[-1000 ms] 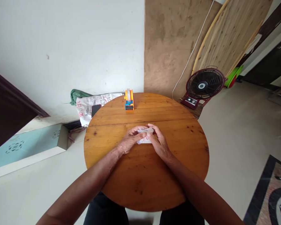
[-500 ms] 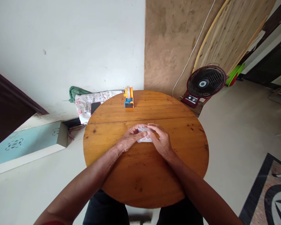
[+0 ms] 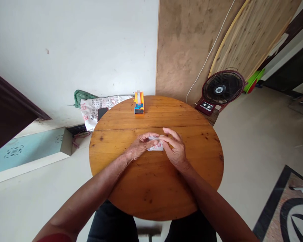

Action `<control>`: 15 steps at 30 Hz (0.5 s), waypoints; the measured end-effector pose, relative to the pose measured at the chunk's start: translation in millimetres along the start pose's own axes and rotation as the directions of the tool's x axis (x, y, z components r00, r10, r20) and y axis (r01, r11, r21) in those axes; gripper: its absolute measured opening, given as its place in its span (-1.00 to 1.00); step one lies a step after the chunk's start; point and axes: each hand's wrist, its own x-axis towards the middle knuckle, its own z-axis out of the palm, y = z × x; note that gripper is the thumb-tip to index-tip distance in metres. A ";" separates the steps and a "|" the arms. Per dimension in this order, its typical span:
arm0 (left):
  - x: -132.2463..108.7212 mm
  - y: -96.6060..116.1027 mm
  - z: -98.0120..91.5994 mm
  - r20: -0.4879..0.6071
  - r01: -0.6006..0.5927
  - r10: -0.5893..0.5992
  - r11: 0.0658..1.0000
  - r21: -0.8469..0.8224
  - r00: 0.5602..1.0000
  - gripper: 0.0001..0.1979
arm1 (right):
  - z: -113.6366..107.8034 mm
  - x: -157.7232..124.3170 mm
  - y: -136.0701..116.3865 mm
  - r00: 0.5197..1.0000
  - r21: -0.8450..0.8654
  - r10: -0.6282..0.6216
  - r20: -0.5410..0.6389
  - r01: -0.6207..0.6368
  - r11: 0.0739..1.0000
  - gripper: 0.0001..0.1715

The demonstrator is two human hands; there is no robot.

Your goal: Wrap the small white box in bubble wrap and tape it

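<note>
A small clear plastic packet (image 3: pixel 155 148) with reddish print is over the middle of the round wooden table (image 3: pixel 151 188). My left hand (image 3: pixel 142 145) grips its left side, thumb in front and fingers behind. At the packet's upper right edge, my right hand (image 3: pixel 175 148) pinches with thumb and index finger, its other fingers lifted and spread. What the packet holds I cannot make out. Beyond my hands, near the table's far edge, stands an orange and blue tape dispenser (image 3: pixel 139 103) with a roll of tape in it.
A dark red fan (image 3: pixel 221 90) stands right of the table's far side. Behind the table are a white printed sack (image 3: pixel 93 112) and a green bag (image 3: pixel 83 96) by the wall. A pale blue box-like piece (image 3: pixel 27 151) lies on the floor at left.
My right hand's outer fingers have lifted and spread away from the packet, while its thumb and index finger stay at the edge. My left hand keeps its hold. The view has shifted slightly.
</note>
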 end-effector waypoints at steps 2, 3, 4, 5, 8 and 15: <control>1.0 -1.3 -0.9 -0.029 -0.014 0.014 1.000 0.017 0.999 -0.61 | 0.0 -1.0 -0.4 1.000 0.001 -0.007 0.014 0.007 1.000 -0.75; 1.4 -1.7 -1.3 -0.039 -0.020 0.021 1.000 0.020 0.999 -0.61 | 0.1 -1.4 -0.5 1.000 0.001 -0.013 0.020 0.013 1.000 -0.75; 1.6 -1.8 -1.5 -0.047 -0.026 0.027 0.999 0.020 0.999 -0.61 | 0.4 -1.6 -0.5 1.000 -0.002 -0.021 0.022 0.021 1.000 -0.75; 1.6 -1.7 -1.6 -0.054 -0.031 0.032 0.999 0.018 0.998 -0.61 | 0.8 -1.7 -0.5 0.999 -0.008 -0.030 0.023 0.030 1.000 -0.74; 0.9 0.2 -1.4 -0.069 -0.037 0.038 0.999 0.015 0.997 -0.61 | 2.6 -1.6 0.4 0.998 -0.044 -0.054 0.030 0.055 0.997 -0.74; -0.1 1.0 -1.2 -0.067 -0.035 0.030 0.998 -0.061 0.997 -0.64 | 2.9 -3.0 6.2 0.982 -0.133 -0.163 0.092 0.174 0.976 -0.69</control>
